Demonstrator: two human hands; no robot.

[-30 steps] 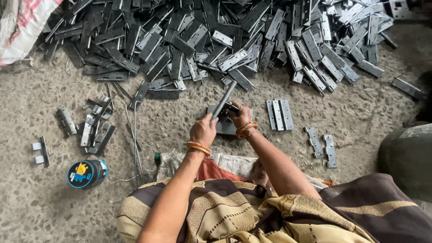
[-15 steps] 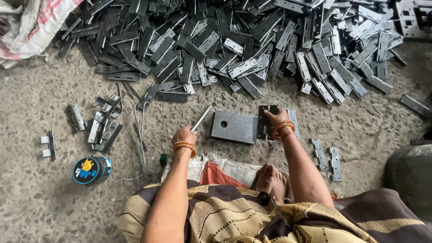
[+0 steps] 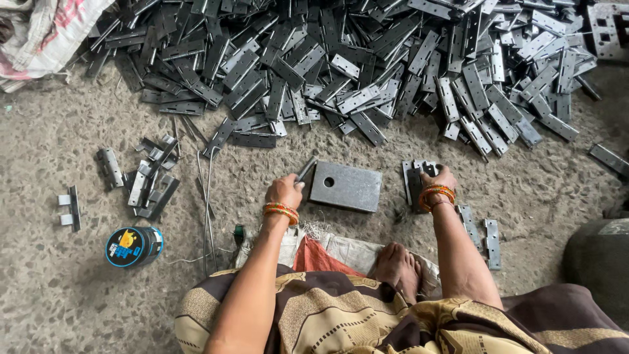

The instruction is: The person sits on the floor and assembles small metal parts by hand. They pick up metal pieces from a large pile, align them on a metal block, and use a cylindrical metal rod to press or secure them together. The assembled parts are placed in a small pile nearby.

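While the person sits on the gritty concrete floor (image 3: 78,295), the left hand (image 3: 284,191) is clenched around a slim grey metal rod (image 3: 305,170) that pokes up and away from the fist at a slant, its tip just beside the near corner of a flat block. That steel block (image 3: 346,186) is a dull grey rectangular plate with one round hole near its left end; it lies flat on the floor between the two hands. The right hand (image 3: 438,178) presses down on a small stack of hinge leaves (image 3: 413,183), fingers curled over their top edge, grasping them. Beyond both hands spreads a big heap of grey hinges (image 3: 367,65). Left of the left hand stands a round blue-and-black tin (image 3: 133,246).
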